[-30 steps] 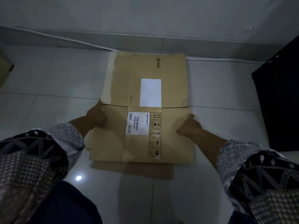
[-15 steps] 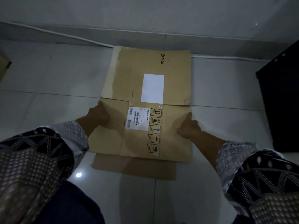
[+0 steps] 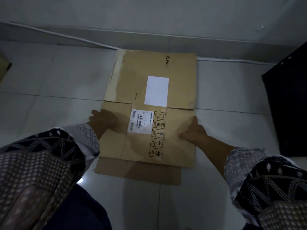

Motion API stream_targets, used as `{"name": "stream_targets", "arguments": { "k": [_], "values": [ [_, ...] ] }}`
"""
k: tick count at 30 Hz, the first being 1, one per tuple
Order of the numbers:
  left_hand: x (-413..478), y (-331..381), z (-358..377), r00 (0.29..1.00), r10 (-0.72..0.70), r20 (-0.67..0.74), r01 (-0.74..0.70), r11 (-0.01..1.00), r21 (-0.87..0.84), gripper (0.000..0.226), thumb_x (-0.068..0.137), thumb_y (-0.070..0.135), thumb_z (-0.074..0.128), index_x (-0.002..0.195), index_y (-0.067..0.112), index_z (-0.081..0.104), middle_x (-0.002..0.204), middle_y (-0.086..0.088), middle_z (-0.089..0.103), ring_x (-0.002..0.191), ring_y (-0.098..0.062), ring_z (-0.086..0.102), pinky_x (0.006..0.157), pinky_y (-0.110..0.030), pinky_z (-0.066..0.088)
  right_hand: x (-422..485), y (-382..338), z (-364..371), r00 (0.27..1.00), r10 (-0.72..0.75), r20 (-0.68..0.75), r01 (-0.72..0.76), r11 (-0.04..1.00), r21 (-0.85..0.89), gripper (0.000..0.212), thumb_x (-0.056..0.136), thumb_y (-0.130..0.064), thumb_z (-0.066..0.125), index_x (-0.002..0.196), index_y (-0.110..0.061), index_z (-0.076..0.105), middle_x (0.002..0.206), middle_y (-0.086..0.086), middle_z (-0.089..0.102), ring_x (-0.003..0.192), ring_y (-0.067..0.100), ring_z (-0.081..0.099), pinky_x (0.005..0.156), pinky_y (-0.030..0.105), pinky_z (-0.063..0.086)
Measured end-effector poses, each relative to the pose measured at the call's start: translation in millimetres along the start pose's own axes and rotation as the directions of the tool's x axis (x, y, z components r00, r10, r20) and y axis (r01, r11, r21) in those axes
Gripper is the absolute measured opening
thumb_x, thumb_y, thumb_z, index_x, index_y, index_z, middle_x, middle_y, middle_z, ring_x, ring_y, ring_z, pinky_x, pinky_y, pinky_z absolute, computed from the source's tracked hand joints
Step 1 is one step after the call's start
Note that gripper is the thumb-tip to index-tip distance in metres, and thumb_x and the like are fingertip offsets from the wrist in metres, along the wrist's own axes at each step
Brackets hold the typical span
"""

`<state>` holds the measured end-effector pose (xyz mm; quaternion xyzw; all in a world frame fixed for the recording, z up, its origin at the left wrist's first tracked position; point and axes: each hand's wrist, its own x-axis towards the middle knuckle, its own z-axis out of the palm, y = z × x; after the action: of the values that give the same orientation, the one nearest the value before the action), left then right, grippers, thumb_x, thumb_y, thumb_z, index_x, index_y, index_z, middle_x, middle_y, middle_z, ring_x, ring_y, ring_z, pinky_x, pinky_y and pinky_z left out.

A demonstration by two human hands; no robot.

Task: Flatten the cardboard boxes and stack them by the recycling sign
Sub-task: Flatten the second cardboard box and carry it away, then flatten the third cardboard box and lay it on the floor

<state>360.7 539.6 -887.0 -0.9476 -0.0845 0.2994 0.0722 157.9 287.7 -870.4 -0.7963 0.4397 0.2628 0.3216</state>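
Nearest are two patterned sleeves, the left sleeve [image 3: 49, 155] and the right sleeve [image 3: 265, 180], reaching out over a pale tiled floor [image 3: 66, 80]. Two flattened cardboard boxes lie on it, one on the other. The top box [image 3: 176, 146] covers the near half of the bottom box [image 3: 149, 63], whose near edge pokes out beneath it.

The left hand [image 3: 103, 120] rests across the top box's left edge, back up. The right hand [image 3: 193, 130] is at its right edge, thumb lying on the cardboard and fingers pointing far. Neither grip can be made out: whether the fingers hook under the edges is hidden.

A barcode label [image 3: 141, 121] sits on the top box beside a column of handling symbols running near to far, their arrows pointing far.

The bottom box's long axis runs near to far. It carries a blank white label [image 3: 157, 91], and its far end touches the foot of the wall [image 3: 149, 14], where a white cable [image 3: 66, 36] runs. A black object [image 3: 290, 105] stands to the right, well apart.
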Motion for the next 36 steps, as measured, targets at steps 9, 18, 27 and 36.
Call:
{"name": "stream_targets", "arguments": {
  "k": [9,18,27,36],
  "values": [
    [-132,-31,-90,0.979,0.202,0.039,-0.206,0.964,0.169,0.08,0.091,0.049,0.05,0.155,0.02,0.011,0.157,-0.016,0.015,0.14,-0.038,0.024,0.113,-0.049,0.021,-123,-26,-58,0.996,0.034,-0.079,-0.039,0.997,-0.06,0.104,0.087,-0.04,0.066,0.155,-0.021,-0.009,0.157,0.016,0.011,0.142,0.037,0.023,0.105,0.045,0.038],
    [-391,-56,-301,0.826,0.561,0.056,-0.557,0.796,0.236,0.076,0.095,0.052,0.044,0.155,0.02,0.01,0.157,-0.016,0.018,0.14,-0.039,0.028,0.109,-0.05,0.027,-376,-49,-243,0.985,0.086,-0.149,-0.084,0.996,0.02,0.095,0.09,-0.041,0.061,0.156,-0.021,-0.004,0.161,0.013,0.002,0.146,0.033,0.014,0.111,0.048,0.032],
    [-600,-49,-442,0.674,0.736,0.061,-0.728,0.649,0.221,0.074,0.095,0.049,0.04,0.156,0.023,0.006,0.16,-0.013,0.013,0.144,-0.037,0.019,0.116,-0.052,0.019,-581,-19,-392,0.931,0.156,-0.329,-0.091,0.975,0.204,0.094,0.087,-0.042,0.065,0.155,-0.018,0.005,0.156,0.015,0.016,0.141,0.036,0.026,0.109,0.046,0.034],
    [-749,30,-476,0.457,0.889,-0.001,-0.861,0.443,0.248,0.078,0.091,0.056,0.042,0.155,0.023,0.013,0.16,-0.012,0.02,0.143,-0.036,0.026,0.115,-0.052,0.025,-656,68,-497,0.844,0.213,-0.493,-0.1,0.964,0.245,0.093,0.085,-0.052,0.062,0.155,-0.02,0.009,0.157,0.015,0.017,0.143,0.036,0.023,0.11,0.052,0.032]
  ]
}}
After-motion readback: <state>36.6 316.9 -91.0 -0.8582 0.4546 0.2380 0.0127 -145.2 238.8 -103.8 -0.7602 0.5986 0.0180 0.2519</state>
